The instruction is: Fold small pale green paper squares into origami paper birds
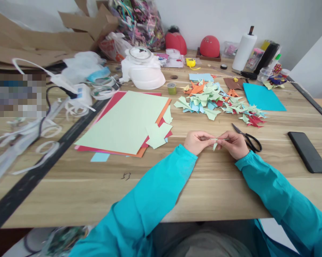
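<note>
Between my two hands is a small folded piece of pale green paper (215, 146), held just above the table. My left hand (197, 142) pinches its left side, and my right hand (234, 144) pinches its right side; the fingertips nearly meet and cover most of it. Black-handled scissors (253, 141) lie beside my right hand, partly behind it. Beyond my hands spreads a heap of folded paper pieces (207, 94) in green, blue, orange and red. Cut green paper pieces (157, 135) rest to the left, by a stack of coloured sheets (126, 119) with pale green on top.
A black phone (308, 151) lies at the right. Bright blue paper (264, 97) and a thread spool (171, 88) sit farther back. White cables and a power adapter (82, 96) crowd the left. A white roll (243, 50) stands at the back right, and a cardboard box (48, 43) at the back left.
</note>
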A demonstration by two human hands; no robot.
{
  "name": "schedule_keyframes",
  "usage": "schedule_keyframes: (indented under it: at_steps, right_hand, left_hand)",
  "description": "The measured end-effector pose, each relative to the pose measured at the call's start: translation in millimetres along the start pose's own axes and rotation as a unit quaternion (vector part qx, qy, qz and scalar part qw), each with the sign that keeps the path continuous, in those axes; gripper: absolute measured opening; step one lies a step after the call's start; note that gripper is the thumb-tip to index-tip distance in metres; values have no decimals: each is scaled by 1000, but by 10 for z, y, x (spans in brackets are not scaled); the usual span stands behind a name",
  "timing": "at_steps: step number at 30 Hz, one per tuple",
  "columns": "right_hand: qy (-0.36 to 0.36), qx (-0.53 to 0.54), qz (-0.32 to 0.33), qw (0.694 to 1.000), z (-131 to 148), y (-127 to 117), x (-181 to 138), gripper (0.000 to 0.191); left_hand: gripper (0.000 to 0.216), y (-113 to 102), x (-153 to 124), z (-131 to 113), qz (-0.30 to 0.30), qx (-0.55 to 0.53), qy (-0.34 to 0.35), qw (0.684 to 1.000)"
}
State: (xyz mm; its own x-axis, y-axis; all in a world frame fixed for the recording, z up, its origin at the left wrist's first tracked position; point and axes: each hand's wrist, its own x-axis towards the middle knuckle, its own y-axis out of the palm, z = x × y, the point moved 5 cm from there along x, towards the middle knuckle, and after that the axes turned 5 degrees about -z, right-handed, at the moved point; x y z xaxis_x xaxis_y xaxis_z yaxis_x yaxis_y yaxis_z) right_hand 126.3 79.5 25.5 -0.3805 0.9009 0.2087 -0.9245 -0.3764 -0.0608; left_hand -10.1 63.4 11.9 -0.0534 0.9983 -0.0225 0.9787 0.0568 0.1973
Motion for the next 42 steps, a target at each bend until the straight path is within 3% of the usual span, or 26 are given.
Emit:
schedule_keyframes:
  at_steps: [6,13,32,37,42]
  right_hand:
    - [-19,-9,-17,1000,28,-14,5,14]
    - [8,-14,-14,1000,13,1,13,21]
    - [-23,-37,-5,999,72,0,-4,20]
    - [-1,-31,-32,999,37,-17,2,23]
    - [18,-8,-36,999,1,-10,-4,27]
  left_hand:
    - [25,-11,24,-26,6,41,49,998]
    - [16,-2,4,-99,13,55,107,993]
    - [23,24,-5,-74,28,34,63,997]
    - [27,26,-13,-90,6,67,113,991]
    - [18,38,-4,-112,23,84,125,988]
